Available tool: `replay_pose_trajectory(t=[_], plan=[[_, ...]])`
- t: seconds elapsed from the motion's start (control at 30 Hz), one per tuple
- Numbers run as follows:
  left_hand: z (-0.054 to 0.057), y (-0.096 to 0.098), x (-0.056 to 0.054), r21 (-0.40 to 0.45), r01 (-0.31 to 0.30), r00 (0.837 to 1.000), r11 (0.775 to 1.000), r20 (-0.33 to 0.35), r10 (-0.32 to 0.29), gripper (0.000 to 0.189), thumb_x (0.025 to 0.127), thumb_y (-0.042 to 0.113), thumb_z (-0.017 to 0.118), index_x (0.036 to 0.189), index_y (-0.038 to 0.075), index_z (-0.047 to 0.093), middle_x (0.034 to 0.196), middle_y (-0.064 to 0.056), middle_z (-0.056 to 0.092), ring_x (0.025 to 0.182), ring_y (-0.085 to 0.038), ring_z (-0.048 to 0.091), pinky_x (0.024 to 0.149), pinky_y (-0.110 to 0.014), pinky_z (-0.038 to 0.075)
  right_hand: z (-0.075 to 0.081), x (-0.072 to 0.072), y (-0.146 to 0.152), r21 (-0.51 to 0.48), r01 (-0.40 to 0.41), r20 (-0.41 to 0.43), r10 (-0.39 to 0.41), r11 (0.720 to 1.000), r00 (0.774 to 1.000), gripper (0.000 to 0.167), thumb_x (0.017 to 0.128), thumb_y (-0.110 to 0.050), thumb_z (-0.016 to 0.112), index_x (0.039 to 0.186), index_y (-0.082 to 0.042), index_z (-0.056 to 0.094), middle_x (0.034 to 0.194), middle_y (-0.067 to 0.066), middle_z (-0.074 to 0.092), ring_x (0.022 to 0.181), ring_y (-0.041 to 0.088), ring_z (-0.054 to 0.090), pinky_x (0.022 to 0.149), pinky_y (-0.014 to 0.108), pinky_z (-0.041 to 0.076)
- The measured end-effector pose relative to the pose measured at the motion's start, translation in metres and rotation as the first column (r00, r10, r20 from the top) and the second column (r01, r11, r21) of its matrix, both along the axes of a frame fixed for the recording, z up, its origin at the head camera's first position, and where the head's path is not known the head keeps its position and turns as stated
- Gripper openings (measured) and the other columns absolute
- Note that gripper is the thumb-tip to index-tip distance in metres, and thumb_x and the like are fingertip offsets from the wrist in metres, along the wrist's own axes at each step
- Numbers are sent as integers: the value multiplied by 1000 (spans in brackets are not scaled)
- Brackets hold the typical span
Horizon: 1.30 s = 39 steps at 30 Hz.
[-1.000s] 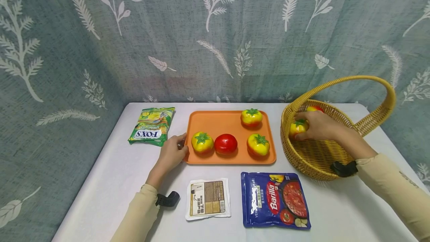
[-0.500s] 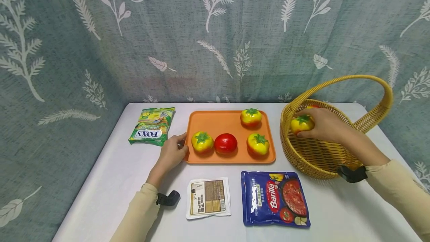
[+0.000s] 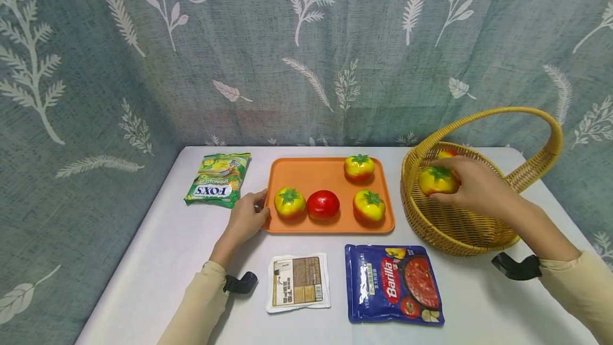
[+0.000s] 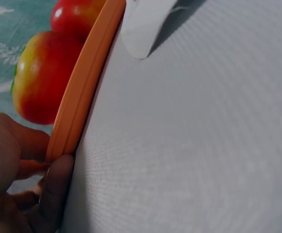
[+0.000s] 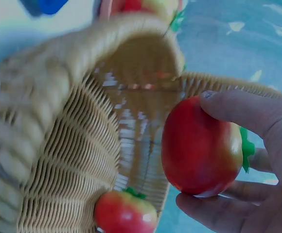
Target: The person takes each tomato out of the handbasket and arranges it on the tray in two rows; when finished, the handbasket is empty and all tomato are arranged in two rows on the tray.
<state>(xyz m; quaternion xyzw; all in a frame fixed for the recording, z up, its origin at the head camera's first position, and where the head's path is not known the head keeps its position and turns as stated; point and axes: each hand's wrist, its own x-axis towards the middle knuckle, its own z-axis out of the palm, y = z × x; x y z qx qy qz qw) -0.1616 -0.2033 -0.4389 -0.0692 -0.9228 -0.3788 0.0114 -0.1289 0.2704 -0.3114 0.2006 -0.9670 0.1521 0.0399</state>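
Note:
My right hand (image 3: 471, 185) holds a yellow-and-red tomato (image 3: 437, 180) with a green leafy top between thumb and fingers, over the left part of the wicker basket (image 3: 433, 228). In the right wrist view this tomato (image 5: 202, 148) shows its red underside. Another tomato (image 5: 126, 212) lies in the basket. My left hand (image 3: 245, 218) pinches the left rim of the orange tray (image 3: 306, 171); in the left wrist view, the thumb and fingers meet at the tray's edge (image 4: 78, 99). On the tray sit several tomatoes, including a plain red one (image 3: 323, 204).
A green Fox's bag (image 3: 218, 179) lies left of the tray. Before the tray are a white-and-brown packet (image 3: 298, 282) and a blue Barilla pouch (image 3: 394, 284). The basket's tall handle (image 3: 498, 112) arches above its opening. A leaf-patterned curtain (image 3: 268, 95) stands behind the table.
My right hand has drawn the tomato slightly to the right, away from the basket's left wall, and the forearm has shifted right and nearer. The left hand and the tray have stayed put.

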Motion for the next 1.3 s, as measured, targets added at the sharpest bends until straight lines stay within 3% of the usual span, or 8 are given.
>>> replay_pose_trajectory(t=[0.23,0.63,1.07,1.3], plan=[[-1,1,-1,-27,-9,1000,1000,-5,9,55,87,6,63,140,-3,54,103,-17,63,83,-25,58,71,-33,48,2,24,-9,-33,16,-72,-18,999,997,67,76,-31,87,130,-1,62,117,22,62,98,35,61,81,55,51],[-3,1,0,-20,-2,1000,1000,-19,2,54,86,5,64,139,-4,55,103,-17,65,83,-25,59,72,-35,50,-8,46,-15,-114,-5,-220,-20,993,975,69,71,-25,91,130,-4,63,123,19,60,97,36,63,75,54,54],[-3,3,0,-20,-5,1000,1000,-16,4,54,87,6,63,139,-3,55,101,-16,63,81,-24,58,67,-31,49,-8,55,-29,-147,-69,-290,23,987,957,71,68,-22,92,130,-7,63,125,16,60,103,37,62,78,56,54],[-1,1,1,-22,-5,1000,1000,-12,5,54,86,5,63,140,-3,55,104,-17,63,83,-25,59,70,-33,49,-7,50,-44,-180,-100,-301,42,979,953,69,69,-21,91,130,-5,63,127,14,60,101,32,63,79,51,55]])
